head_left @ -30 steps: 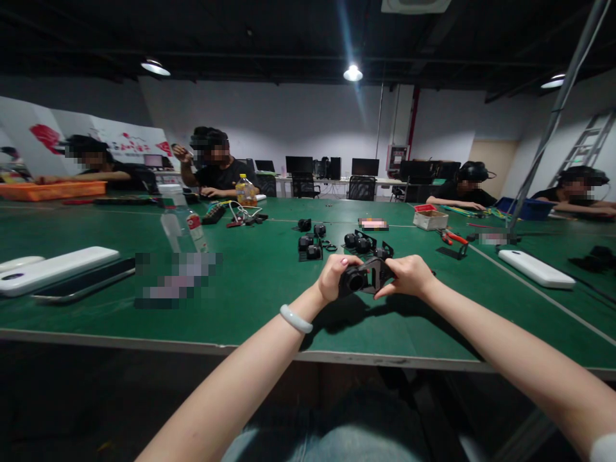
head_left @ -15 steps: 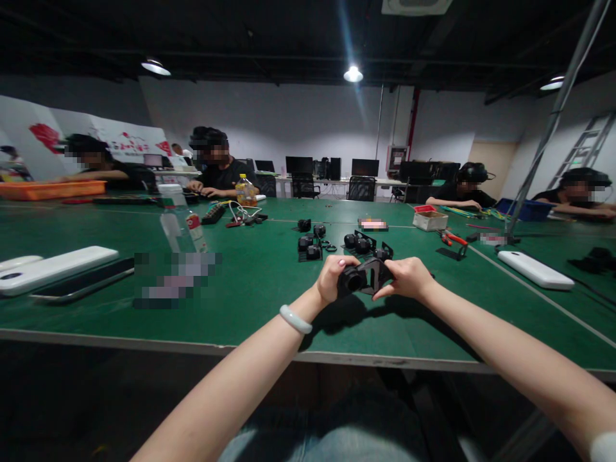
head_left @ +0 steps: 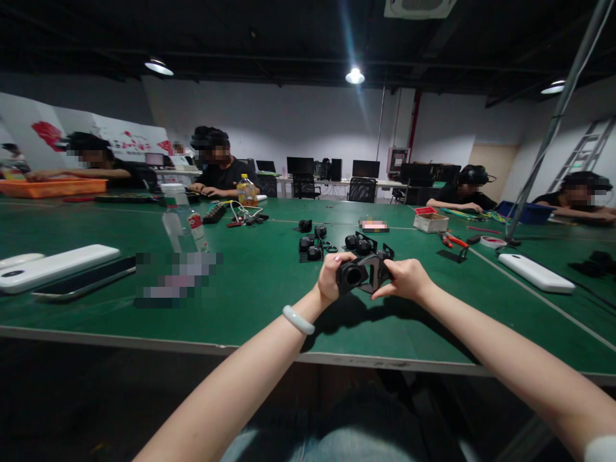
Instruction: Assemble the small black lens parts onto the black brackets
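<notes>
Between my two hands is a black part (head_left: 373, 272) with a round, ring-like opening at its left end and a flat frame at its right. My left hand (head_left: 331, 276) is closed around the round end, a pale bangle on its wrist. At the other end, my right hand (head_left: 405, 278) pinches the frame between thumb and fingers. The part is held above the green table (head_left: 260, 289). Just beyond it lie several black parts (head_left: 360, 242), with more black pieces (head_left: 310, 248) and small rings (head_left: 330, 247) to their left.
On the left are a clear bottle (head_left: 177, 221), a white device (head_left: 60, 268) and a dark phone (head_left: 86, 278). To the right stand a small box (head_left: 430, 221), red-handled pliers (head_left: 453, 242), a white power bank (head_left: 535, 273) and a metal pole (head_left: 553, 122). Several people sit around the table.
The black part has turned slightly in my hands, so its round opening faces me more. The whole view has shifted a little.
</notes>
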`<state>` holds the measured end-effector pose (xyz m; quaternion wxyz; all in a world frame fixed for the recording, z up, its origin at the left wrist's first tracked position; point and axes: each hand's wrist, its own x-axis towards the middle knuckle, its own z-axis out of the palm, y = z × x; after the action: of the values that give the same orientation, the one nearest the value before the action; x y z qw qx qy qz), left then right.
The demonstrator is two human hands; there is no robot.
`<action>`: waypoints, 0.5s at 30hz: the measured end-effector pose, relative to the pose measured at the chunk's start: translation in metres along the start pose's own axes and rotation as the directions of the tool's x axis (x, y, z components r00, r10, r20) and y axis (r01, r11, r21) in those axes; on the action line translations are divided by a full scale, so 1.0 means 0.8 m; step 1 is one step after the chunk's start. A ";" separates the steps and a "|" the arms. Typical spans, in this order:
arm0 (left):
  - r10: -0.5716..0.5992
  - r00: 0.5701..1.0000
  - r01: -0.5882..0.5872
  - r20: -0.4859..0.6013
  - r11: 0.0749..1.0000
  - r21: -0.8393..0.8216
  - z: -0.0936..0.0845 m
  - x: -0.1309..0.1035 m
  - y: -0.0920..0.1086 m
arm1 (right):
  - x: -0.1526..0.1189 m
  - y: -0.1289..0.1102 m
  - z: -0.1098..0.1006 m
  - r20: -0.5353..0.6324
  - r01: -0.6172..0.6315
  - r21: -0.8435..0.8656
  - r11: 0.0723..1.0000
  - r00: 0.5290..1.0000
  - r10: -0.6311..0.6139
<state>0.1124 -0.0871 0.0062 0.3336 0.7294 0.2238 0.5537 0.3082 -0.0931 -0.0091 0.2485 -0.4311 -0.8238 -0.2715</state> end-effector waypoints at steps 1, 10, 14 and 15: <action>0.011 0.998 -0.009 -0.056 1.000 0.029 0.000 0.001 -0.002 | 0.001 0.002 -0.001 0.005 -0.003 -0.020 1.000 1.000 0.003; 0.106 0.994 -0.080 -0.024 0.860 0.504 -0.008 0.016 -0.019 | 0.000 0.053 -0.013 0.052 -0.313 -0.254 0.915 0.940 0.336; 0.048 0.996 -0.086 0.074 0.727 0.681 -0.007 0.017 -0.019 | -0.013 0.100 -0.008 0.072 -0.561 -0.308 0.769 0.792 0.606; 0.034 0.996 -0.084 0.085 0.705 0.704 -0.006 0.017 -0.019 | -0.018 0.113 -0.005 0.084 -0.608 -0.302 0.735 0.751 0.655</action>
<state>0.1121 -0.0659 0.0045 0.0183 0.8261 0.3843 0.4118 0.3922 -0.0602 0.0055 0.1908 -0.7373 -0.6047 -0.2329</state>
